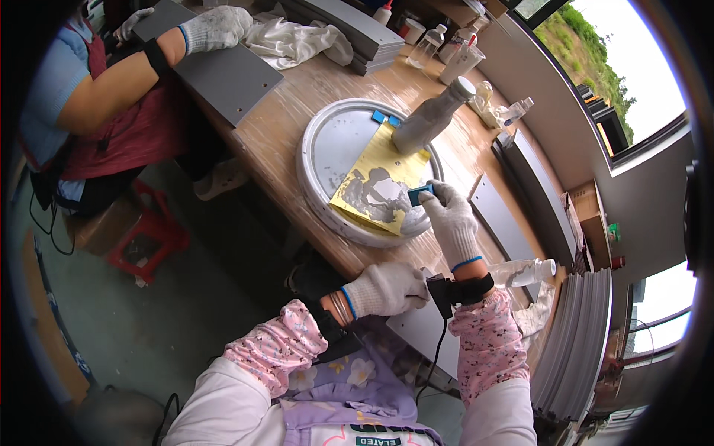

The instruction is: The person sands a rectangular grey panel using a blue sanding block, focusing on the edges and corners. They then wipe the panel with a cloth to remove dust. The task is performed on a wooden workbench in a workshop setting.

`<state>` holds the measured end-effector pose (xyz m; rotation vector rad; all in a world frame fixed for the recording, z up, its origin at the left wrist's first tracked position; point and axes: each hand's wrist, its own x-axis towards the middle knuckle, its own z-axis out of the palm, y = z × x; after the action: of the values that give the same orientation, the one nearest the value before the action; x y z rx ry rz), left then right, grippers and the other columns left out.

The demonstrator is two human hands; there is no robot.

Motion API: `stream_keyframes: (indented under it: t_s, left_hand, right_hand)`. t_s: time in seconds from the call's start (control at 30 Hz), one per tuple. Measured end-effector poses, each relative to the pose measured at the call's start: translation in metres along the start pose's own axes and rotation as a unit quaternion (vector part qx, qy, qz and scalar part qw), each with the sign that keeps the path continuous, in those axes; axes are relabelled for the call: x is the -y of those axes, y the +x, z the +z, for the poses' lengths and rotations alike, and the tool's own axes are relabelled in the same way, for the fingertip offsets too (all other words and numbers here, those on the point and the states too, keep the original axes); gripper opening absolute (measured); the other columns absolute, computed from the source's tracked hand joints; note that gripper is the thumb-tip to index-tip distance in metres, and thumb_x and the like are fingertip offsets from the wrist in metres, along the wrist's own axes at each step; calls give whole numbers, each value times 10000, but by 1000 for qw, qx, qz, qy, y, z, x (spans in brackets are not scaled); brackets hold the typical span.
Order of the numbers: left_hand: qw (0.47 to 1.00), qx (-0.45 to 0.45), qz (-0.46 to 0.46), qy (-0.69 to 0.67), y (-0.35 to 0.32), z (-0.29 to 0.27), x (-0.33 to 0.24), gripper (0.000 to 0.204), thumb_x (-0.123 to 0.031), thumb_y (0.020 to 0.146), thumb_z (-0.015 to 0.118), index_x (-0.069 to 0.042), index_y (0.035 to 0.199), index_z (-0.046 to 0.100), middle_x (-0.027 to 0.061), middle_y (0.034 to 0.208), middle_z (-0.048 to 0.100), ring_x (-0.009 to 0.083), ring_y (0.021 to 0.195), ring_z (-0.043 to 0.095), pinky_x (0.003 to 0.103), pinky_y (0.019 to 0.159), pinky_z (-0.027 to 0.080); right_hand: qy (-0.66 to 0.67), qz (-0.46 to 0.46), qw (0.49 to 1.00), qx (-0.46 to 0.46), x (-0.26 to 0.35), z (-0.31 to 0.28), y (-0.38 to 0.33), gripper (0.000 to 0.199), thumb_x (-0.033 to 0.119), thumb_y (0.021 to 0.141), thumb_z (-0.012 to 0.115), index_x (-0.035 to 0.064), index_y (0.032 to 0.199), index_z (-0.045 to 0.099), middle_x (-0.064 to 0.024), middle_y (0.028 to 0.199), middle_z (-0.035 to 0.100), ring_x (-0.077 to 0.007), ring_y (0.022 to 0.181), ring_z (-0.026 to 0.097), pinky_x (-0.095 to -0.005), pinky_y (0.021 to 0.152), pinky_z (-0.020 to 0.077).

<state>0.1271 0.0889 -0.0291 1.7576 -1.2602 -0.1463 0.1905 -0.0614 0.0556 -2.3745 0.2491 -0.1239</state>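
blue block partly covered by the right hand, palm of the left hand hidden, co-worker cut off above the shoulders at the picture's edge

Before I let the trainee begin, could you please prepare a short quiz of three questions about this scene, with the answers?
1. Multiple choice: what does the person's right hand hold?
a) a clear bottle
b) a small blue block
c) a white cloth
2. True or false: the yellow sheet lies on the round grey disc.
3. Fill the gap: the co-worker is at the ____ side of the picture.

Key: 1. b; 2. true; 3. left
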Motion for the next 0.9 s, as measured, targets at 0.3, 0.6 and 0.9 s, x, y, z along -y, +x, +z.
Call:
stream_keyframes:
  t_s: [0.3,0.6,0.9]
  left_hand:
    - [995,-71,10,-66,2,-2,-1,131,-154,860,746,-116,985,752,66,886,696,270,900,674,385,818,549]
    - [994,-93,19,-50,2,4,4,216,-60,845,735,-50,1060,734,109,991,701,281,938,678,353,846,556]
    - [996,-74,32,-37,7,8,2,222,-77,837,755,-48,1056,735,116,1006,709,293,958,676,364,863,555]
  right_hand:
    - [650,210,717,134,-7,-59,-99,301,296,985,630,47,1153,603,-90,925,669,-181,754,608,-322,670,498]
    - [277,173,939,-109,-13,-71,-220,356,132,992,586,-28,1309,558,-85,1040,642,-156,874,630,-285,791,533]
    - [-233,-126,947,-181,-68,-37,-305,562,45,765,787,33,1288,582,-162,1149,645,-352,961,644,-431,841,532]
